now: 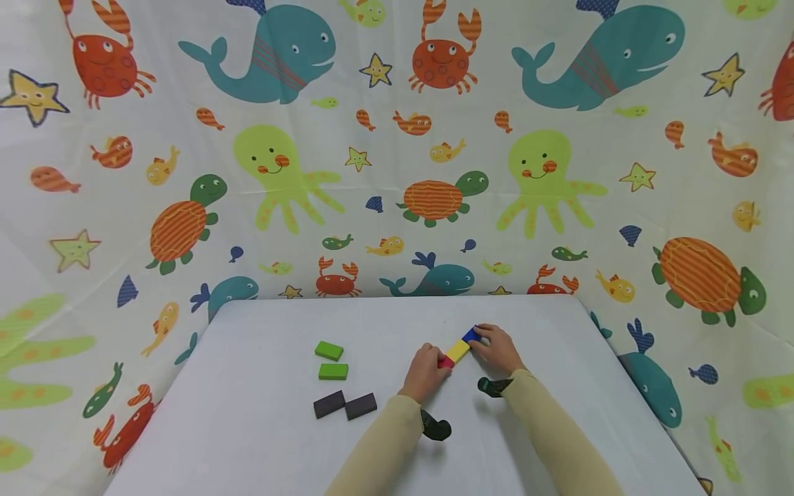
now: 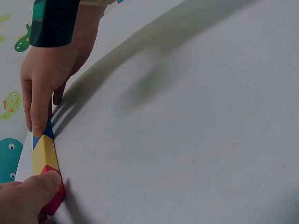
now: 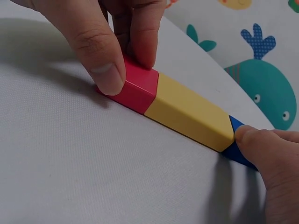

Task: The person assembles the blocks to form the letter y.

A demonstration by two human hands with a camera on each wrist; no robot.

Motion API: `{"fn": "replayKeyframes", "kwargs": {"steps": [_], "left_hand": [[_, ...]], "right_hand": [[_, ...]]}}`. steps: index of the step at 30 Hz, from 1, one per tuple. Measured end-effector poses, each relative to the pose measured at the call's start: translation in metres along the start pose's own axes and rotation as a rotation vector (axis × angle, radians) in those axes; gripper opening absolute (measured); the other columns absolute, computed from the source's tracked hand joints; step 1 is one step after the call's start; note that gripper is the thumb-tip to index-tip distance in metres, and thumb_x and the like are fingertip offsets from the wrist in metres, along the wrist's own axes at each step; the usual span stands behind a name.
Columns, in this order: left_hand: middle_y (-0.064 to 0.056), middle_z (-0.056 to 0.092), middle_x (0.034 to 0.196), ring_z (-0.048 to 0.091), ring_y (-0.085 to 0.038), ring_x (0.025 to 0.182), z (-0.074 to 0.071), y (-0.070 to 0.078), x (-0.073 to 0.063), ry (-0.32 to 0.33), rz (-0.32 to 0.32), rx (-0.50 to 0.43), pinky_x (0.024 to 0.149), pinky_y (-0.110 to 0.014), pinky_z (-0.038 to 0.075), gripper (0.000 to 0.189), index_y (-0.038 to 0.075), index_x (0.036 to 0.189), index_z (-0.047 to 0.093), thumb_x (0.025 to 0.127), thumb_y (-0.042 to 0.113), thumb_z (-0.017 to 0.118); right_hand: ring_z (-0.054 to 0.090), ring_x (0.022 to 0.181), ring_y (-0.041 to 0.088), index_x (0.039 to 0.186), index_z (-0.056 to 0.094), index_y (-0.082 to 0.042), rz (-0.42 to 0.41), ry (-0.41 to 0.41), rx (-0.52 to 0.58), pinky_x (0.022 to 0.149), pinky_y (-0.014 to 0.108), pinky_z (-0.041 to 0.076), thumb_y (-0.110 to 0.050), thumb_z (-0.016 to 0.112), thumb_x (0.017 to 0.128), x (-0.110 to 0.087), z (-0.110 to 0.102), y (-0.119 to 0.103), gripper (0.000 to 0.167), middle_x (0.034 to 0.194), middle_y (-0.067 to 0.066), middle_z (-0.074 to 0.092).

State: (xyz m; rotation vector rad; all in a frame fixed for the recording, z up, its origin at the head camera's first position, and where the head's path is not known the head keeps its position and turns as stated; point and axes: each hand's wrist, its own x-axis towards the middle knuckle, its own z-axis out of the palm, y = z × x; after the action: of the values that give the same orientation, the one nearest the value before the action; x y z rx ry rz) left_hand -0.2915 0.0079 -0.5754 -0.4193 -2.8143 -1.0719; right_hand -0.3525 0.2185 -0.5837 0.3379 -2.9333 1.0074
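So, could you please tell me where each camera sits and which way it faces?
Head: on the head, looking forward and down at the table and sea-creature cloth; left hand, right hand and sleeves show.
Left wrist: on that wrist, looking from the red block along the row; both hands show.
Right wrist: on that wrist, looking across the row, centred near the yellow block; both hands show.
Shared by the wrist views: those blocks and the blue block.

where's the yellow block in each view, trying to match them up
Head: yellow block right of and below centre, between left hand and right hand.
Left wrist: yellow block low, near the left edge.
Right wrist: yellow block right of centre.
Shared landmark: red block at one end, gripped by the left hand.
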Motion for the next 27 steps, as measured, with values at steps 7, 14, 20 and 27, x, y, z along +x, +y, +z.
{"fn": "replayKeyframes", "kwargs": {"steps": [7, 14, 20, 27], "left_hand": [[0.0, 0.051, 0.084, 0.045, -0.011, 0.074, 0.0006, -0.0003, -0.0011, 0.025, 0.019, 0.02, 0.068, -0.022, 0.041, 0.022, 0.003, 0.09, 0.065, 0.081, 0.015, 0.081], [0.0, 0.05, 0.083, 0.044, -0.011, 0.075, 0.0005, 0.0012, -0.0005, 0.025, 0.01, 0.014, 0.068, -0.022, 0.041, 0.022, 0.003, 0.091, 0.065, 0.081, 0.014, 0.081], [0.001, 0.049, 0.083, 0.044, -0.011, 0.075, -0.0008, 0.0031, -0.0007, 0.019, 0.0, 0.016, 0.068, -0.022, 0.04, 0.022, 0.003, 0.091, 0.065, 0.082, 0.015, 0.08], [0.0, 0.05, 0.083, 0.043, -0.012, 0.074, -0.0001, 0.0014, -0.0004, 0.019, 0.011, 0.02, 0.067, -0.023, 0.04, 0.021, 0.003, 0.09, 0.064, 0.081, 0.015, 0.08]], "right_hand": [[0.043, 0.13, 0.044, 0.135, 0.056, 0.002, -0.018, -0.005, -0.018, 0.105, 0.058, 0.033, -0.026, 0.067, 0.093, 0.0006, 0.0003, -0.0009, 0.051, 0.139, 0.024, 0.049], [0.043, 0.13, 0.044, 0.135, 0.055, 0.002, -0.013, -0.007, -0.018, 0.105, 0.058, 0.033, -0.026, 0.066, 0.094, -0.0008, -0.0007, -0.0012, 0.051, 0.14, 0.024, 0.049], [0.04, 0.132, 0.044, 0.137, 0.054, 0.001, 0.008, -0.015, 0.01, 0.106, 0.058, 0.032, -0.026, 0.066, 0.094, -0.0017, -0.0022, -0.004, 0.052, 0.142, 0.024, 0.047], [0.039, 0.133, 0.043, 0.137, 0.053, 0.002, 0.012, -0.013, 0.005, 0.107, 0.058, 0.031, -0.024, 0.065, 0.095, -0.0029, -0.0014, -0.0052, 0.051, 0.142, 0.024, 0.046]]}}
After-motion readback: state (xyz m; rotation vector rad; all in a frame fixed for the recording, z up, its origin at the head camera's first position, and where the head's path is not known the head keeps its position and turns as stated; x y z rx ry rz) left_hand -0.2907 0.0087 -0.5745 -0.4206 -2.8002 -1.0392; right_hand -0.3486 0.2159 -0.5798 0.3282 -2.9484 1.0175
